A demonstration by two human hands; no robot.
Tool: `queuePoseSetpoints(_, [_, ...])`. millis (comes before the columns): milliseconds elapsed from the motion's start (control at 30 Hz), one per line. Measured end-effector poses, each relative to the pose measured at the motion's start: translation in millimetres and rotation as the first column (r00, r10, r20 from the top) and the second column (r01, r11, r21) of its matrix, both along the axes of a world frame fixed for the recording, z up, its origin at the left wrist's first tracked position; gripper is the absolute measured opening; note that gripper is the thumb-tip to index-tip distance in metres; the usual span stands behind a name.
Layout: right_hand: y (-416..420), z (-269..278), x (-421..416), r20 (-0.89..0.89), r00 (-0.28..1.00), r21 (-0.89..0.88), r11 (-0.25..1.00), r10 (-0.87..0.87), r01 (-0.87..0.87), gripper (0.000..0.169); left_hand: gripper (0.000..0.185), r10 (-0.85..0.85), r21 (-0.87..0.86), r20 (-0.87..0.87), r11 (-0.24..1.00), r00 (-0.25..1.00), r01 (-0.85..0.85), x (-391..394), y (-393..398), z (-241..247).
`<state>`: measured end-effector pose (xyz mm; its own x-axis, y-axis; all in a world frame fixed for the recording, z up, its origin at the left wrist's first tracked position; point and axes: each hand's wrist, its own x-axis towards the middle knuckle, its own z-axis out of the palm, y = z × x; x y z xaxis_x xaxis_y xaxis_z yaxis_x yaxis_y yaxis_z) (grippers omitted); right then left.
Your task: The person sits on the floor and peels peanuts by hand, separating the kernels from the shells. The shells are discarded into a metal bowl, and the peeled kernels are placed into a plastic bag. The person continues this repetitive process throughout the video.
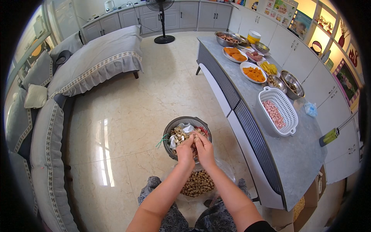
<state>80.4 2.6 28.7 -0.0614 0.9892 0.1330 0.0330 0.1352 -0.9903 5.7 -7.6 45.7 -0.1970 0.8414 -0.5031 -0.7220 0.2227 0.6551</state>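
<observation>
My left hand [185,149] and my right hand [204,148] meet at the fingertips above a round dark bin [208,127]. A small thing seems pinched between them, most likely a peanut, but the fingers hide it. Peanut shells [178,136] and crumpled white tissue [188,128] lie in the bin, and a green tie hangs at its left rim. Below my wrists, a clear plastic bag [223,174] holds many unshelled peanuts [198,183] between my legs. Shelled pink peanuts [274,114] lie in a white plastic basket [291,116] on the table to the right.
A long grey table [292,162] runs along the right, bearing plates of orange pieces [254,74], steel bowls [292,84] and a green bottle [329,137]. A covered sofa [46,150] stands left. A black pedestal fan [164,39] stands at the back. An open cardboard box [310,203] sits lower right.
</observation>
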Motion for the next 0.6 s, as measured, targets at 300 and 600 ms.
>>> queuePoseSetpoints(300, [7.1, 8.0, 5.7, -0.294, 0.954, -0.395, 0.916, -0.051, -0.073, 0.030, 0.022, 0.034, 0.063, -0.055, 0.998, 0.998, -0.030, -3.8, 7.4, 0.5])
queuePoseSetpoints(600, [8.5, 3.6, 3.0, 0.046, 0.999, -0.005, 1.000, -0.008, 0.009, 0.026, 0.023, -0.078, 0.092, -0.185, 0.991, 0.980, 0.096, -4.0, 5.7, -1.7])
